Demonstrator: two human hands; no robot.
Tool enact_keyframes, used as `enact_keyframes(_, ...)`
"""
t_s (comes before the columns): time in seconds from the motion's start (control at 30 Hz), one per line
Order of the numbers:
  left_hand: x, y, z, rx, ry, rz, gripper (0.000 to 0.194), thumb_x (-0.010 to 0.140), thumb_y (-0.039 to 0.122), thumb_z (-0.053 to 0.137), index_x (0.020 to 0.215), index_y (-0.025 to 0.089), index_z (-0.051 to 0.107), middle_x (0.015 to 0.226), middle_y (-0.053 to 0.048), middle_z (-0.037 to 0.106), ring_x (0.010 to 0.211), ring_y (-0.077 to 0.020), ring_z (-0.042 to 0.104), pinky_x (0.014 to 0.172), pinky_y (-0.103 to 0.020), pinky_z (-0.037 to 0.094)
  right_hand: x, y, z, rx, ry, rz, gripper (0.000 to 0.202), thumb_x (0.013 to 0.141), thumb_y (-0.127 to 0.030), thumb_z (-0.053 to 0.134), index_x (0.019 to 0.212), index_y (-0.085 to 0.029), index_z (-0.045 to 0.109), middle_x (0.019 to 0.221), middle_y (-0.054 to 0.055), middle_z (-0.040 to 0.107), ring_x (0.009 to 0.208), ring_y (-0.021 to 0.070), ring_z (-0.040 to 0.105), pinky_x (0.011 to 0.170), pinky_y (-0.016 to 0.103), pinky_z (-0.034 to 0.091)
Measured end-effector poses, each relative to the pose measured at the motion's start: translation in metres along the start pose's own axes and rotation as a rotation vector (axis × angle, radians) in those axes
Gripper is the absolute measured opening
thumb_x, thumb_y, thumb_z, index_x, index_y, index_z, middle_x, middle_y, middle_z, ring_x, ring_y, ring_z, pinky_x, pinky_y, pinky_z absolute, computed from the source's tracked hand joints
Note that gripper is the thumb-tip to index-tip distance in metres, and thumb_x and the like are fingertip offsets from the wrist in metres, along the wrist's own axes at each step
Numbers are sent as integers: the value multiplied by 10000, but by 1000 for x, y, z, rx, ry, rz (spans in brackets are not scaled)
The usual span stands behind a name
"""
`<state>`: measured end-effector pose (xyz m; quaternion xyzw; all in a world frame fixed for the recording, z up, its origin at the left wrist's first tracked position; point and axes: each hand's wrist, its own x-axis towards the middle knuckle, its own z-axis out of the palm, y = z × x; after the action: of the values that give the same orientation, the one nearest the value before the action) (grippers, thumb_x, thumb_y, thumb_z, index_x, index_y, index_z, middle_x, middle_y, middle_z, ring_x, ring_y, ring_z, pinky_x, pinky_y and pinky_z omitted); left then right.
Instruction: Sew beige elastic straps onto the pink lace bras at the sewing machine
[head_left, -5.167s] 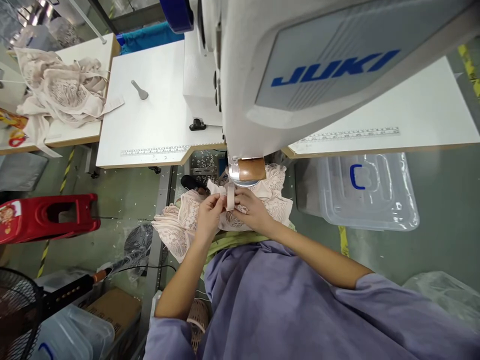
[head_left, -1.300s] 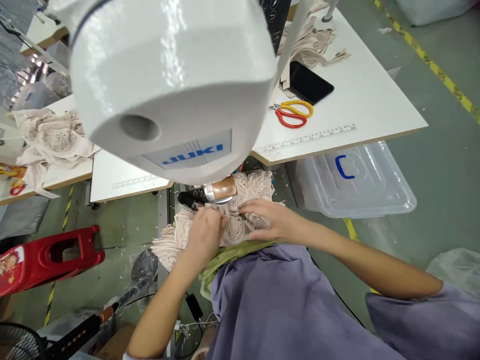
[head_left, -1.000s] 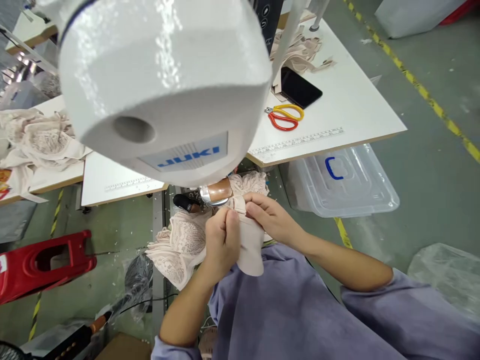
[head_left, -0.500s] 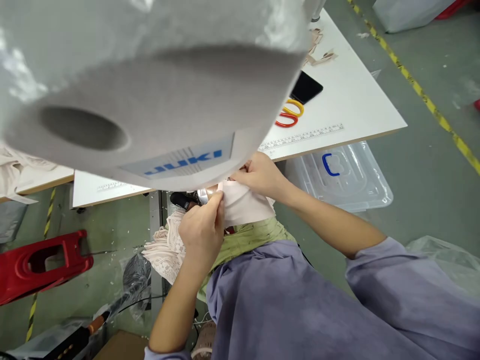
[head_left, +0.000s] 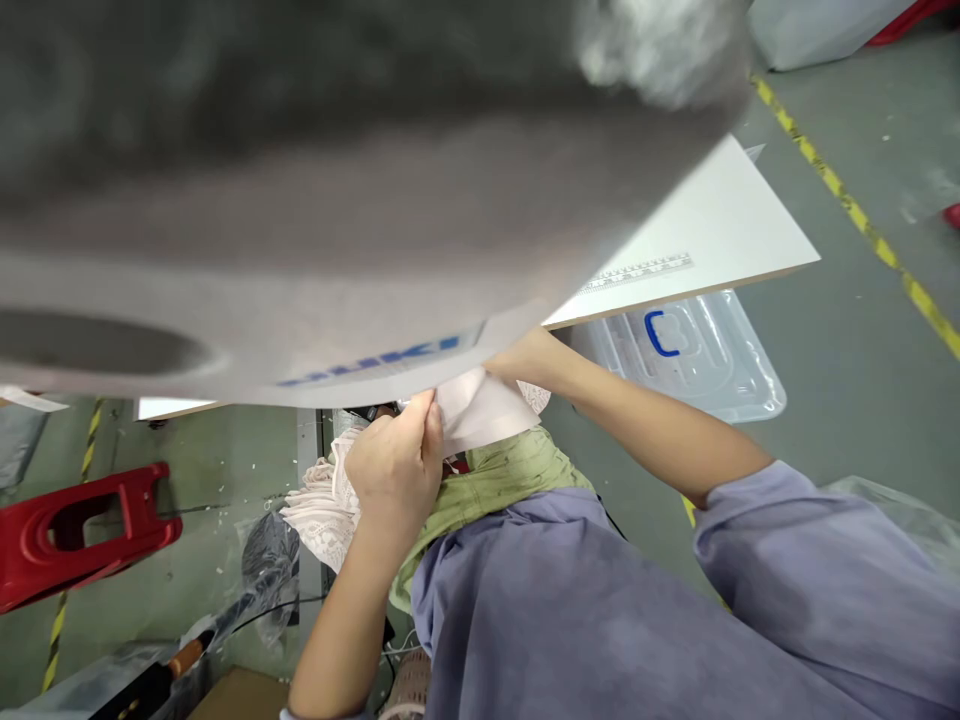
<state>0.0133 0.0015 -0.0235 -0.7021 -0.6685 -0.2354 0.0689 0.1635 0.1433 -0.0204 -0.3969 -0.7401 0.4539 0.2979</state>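
Note:
A pale pink piece of fabric [head_left: 484,415] stretches between my two hands, just under the sewing machine head [head_left: 360,250] that fills the upper view. My left hand [head_left: 394,455] pinches its left edge between thumb and fingers. At the fabric's upper right is my right hand [head_left: 525,355], its fingers hidden behind the machine head, so their grip cannot be seen. Left of my left hand, a bunch of pale pink lace fabric [head_left: 326,510] hangs down. A bit of lace [head_left: 534,397] also shows below my right wrist. The needle area is hidden.
A white table [head_left: 739,230] with a printed ruler [head_left: 637,270] extends to the right. Below it is a clear plastic box [head_left: 697,360] with a blue handle. On the floor at left lies a red plastic stool [head_left: 82,530]. Green cloth [head_left: 495,470] covers my lap.
The machine head looms larger and lower in view, now covering the scissors, the phone and my right fingers. My right hand has shifted slightly right and down; my left still pinches the fabric.

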Motion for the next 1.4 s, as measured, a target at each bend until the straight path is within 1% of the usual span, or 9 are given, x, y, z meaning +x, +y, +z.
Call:
enact_keyframes(0.1, 0, -1, 0, 4, -7, -4, 292, 1009, 316, 503, 1105, 228, 764, 652, -5, 738, 535, -139, 588, 508, -281, 297, 1, 3, 1, 12, -10, -7, 110, 841, -310, 619, 876, -205, 624, 579, -40, 542, 649, 187, 561, 742, 355, 490)
enact_keyframes(0.3, 0, -1, -3, 6, -38, -22, 305, 1013, 323, 490, 1085, 231, 772, 640, -13, 728, 534, -140, 573, 510, -276, 282, 0, 3, 1, 41, -20, 9, 129, 857, -322, 621, 908, -204, 626, 606, -35, 563, 636, 182, 546, 680, 324, 470)
enact_keyframes(0.43, 0, -1, -5, 34, -20, -9, 299, 1005, 322, 506, 1089, 228, 777, 561, -8, 664, 509, -140, 528, 506, -274, 261, -1, -1, -2, 54, -9, 19, 176, 889, -371, 617, 951, -208, 644, 643, -28, 597, 647, 174, 553, 660, 307, 467)
enact_keyframes(0.57, 0, -6, -6, 78, -5, 11, 279, 995, 293, 526, 1105, 214, 770, 574, -14, 664, 514, -149, 525, 510, -284, 266, 0, -4, -3, 37, -20, 27, 219, 890, -407, 632, 976, -210, 672, 654, -32, 593, 642, 159, 545, 709, 316, 476)
enact_keyframes(0.73, -1, -9, -6, 53, 43, 41, 255, 989, 291, 543, 1064, 205, 771, 580, -13, 679, 527, -152, 559, 522, -289, 304, 0, -2, 2, 32, 15, 35, 173, 896, -386, 622, 935, -224, 670, 648, -27, 597, 654, 175, 567, 696, 323, 499)
enact_keyframes(0.87, -3, -9, -8, 18, 37, -8, 284, 1010, 290, 499, 1036, 199, 767, 647, -10, 727, 560, -140, 600, 546, -273, 359, -3, 0, 9, 9, 36, 14, 156, 870, -376, 626, 874, -223, 661, 648, -16, 605, 662, 188, 571, 662, 327, 511)
enact_keyframes(1.07, -7, -8, -12, -48, 15, -32, 330, 1029, 298, 448, 1009, 196, 762, 639, 14, 731, 536, -133, 598, 522, -293, 341, -7, 5, 16, 21, 18, -23, 233, 789, -445, 660, 787, -213, 633, 855, 54, 720, 884, 258, 655, 780, 379, 559)
enact_keyframes(1.23, -9, -5, -12, -109, 41, -45, 344, 1035, 299, 410, 1026, 206, 742, 702, 0, 755, 559, -149, 605, 532, -304, 342, -9, 16, 18, -90, 30, -23, 309, 764, -522, 647, 702, -228, 574, 788, 76, 710, 827, 263, 648, 808, 425, 554)
enact_keyframes(1.4, -9, -2, -14, -161, 2, -60, 317, 1030, 298, 411, 1030, 225, 719, 714, 0, 752, 587, -157, 620, 543, -308, 345, -11, 21, 16, -160, 59, -29, 301, 745, -513, 631, 657, -234, 561, 739, 59, 698, 775, 255, 628, 762, 416, 542)
